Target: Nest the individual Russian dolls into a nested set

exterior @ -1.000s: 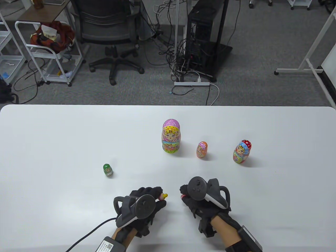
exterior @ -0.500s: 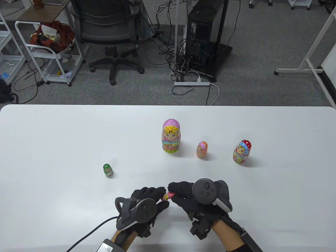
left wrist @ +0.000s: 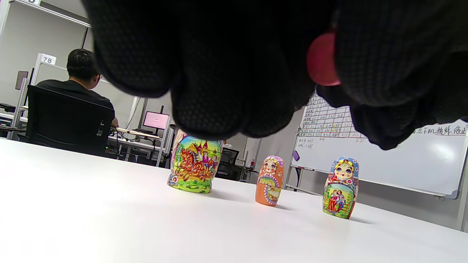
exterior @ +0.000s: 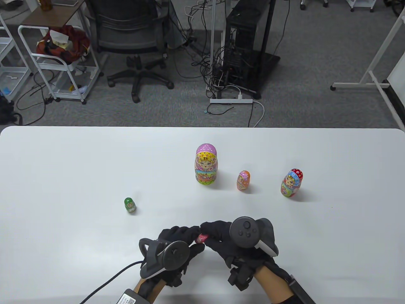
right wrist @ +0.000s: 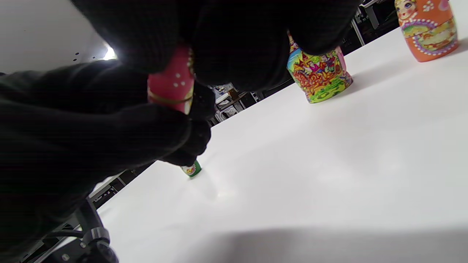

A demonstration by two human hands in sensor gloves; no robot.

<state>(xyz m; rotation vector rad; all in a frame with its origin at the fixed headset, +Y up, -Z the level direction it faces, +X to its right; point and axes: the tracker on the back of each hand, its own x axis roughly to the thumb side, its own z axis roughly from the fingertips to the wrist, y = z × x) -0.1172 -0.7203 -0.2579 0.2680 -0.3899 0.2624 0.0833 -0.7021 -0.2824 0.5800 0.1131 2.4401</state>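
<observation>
Near the front edge of the table, about mid-width, both my hands meet over the small pink doll. My left hand and right hand each have fingers curled onto it, pinching it from opposite sides; right wrist view shows the pink shell with a gold band where its halves join, gripped between dark gloves. Whether something smaller sits inside it I cannot tell

Step in hand, as I judge it: closing the two halves of this pink doll, the smallest stage of the nest

Other dolls, all upright and untouched:
- green doll, left of my hands, apart from them
- large pink-topped doll, toward the middle of the table
- orange doll, just right of the large one
- blue-and-red doll, further right

Next move, my estimate: seat the halves flush, then free one hand for the green doll, which looks next in size, though sizes are hard to compare from here. That one must be pulled open, so I'll need both hands again and must park the pink doll somewhere it won't roll; it is small and slick
</observation>
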